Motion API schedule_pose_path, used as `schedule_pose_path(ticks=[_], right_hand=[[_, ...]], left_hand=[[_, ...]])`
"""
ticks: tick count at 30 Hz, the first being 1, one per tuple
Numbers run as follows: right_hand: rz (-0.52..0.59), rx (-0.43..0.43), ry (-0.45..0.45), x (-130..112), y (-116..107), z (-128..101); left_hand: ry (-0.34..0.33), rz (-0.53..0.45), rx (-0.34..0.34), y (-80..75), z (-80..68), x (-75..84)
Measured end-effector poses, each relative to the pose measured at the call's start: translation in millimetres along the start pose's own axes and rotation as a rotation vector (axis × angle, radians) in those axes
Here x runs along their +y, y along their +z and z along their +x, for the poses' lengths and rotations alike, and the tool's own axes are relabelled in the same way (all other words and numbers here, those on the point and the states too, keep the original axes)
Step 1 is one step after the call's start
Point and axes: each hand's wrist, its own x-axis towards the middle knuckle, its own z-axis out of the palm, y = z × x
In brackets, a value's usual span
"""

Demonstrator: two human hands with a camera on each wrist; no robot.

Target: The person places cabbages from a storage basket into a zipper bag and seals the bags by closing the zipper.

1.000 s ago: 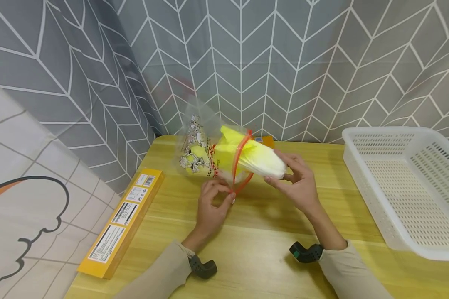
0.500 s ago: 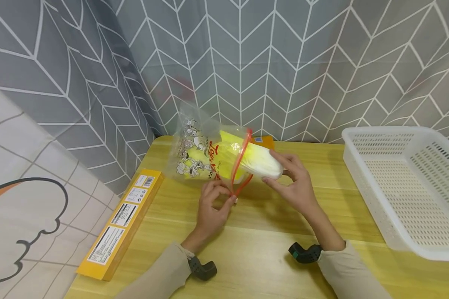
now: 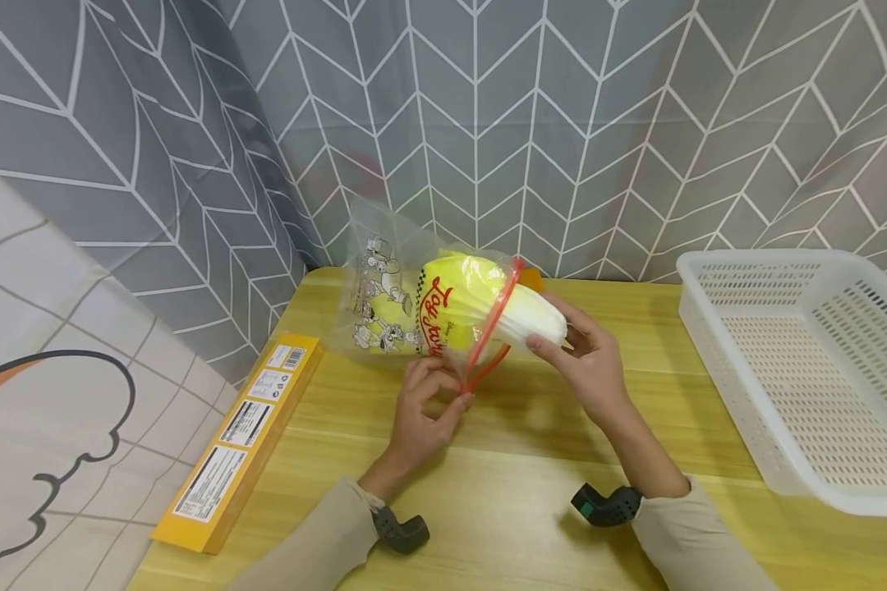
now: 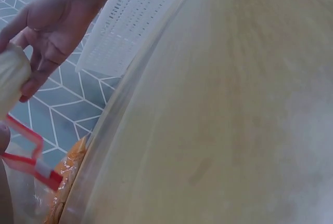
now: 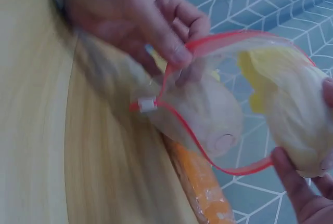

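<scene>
A clear zip bag with cartoon figures and a red zip edge lies on the table, its mouth toward the right. My left hand pinches the lower corner of that mouth, near the white slider. My right hand grips the white base of a napa cabbage. The cabbage's yellow leafy part is inside the bag, while its base sticks out past the red edge. Through the plastic in the right wrist view shows another cabbage inside the bag.
A long yellow box with white labels lies along the table's left edge. At the right stands a white slotted basket. Behind the bag is an orange package, partly hidden. A grey patterned curtain hangs at the back.
The cabbage has gone deeper into the bag, and the red edge now lies farther right over it. The right hand dips slightly left, then comes back right. The left hand keeps its pinch.
</scene>
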Motion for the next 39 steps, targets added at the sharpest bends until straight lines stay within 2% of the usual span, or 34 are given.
schedule_pose_path(ticks=[3,6,9,13,16,19,22,24,30,39], right_hand=[[0.113,0.073,-0.071,-1,2,0],[0.126,0.111,-0.176,1,3,0],[0.014,0.096,-0.177,5,3,1],[-0.207,0.029,-0.059,8,1,0],[-0.242,0.004,0.033,7,1,1],[-0.136,0.024,0.104,5,6,2],[-0.039,0.064,0.130,2,15,2],[-0.029,0.089,0.104,2,21,4],[-0.092,0.148,-0.039,13,35,9],[-0.094,0.204,-0.034,21,41,14]], left_hand=[[-0.023,-0.006,-0.006,-0.2,0.4,1.4],[-0.087,-0.004,-0.004,-0.3,0.0,1.9],[-0.167,0.010,-0.010,-0.4,-0.7,2.1],[-0.225,0.032,-0.033,-1.7,-1.2,2.1],[-0.224,0.041,-0.049,-2.9,-1.3,1.8],[-0.197,0.040,-0.060,-3.4,-1.2,0.4],[-0.171,0.042,-0.068,-2.2,-0.5,-0.2],[-0.155,0.046,-0.068,-0.5,-0.1,-0.2],[-0.141,0.058,-0.081,1.4,-0.4,1.2],[-0.101,0.059,-0.072,-1.0,-1.0,1.3]])
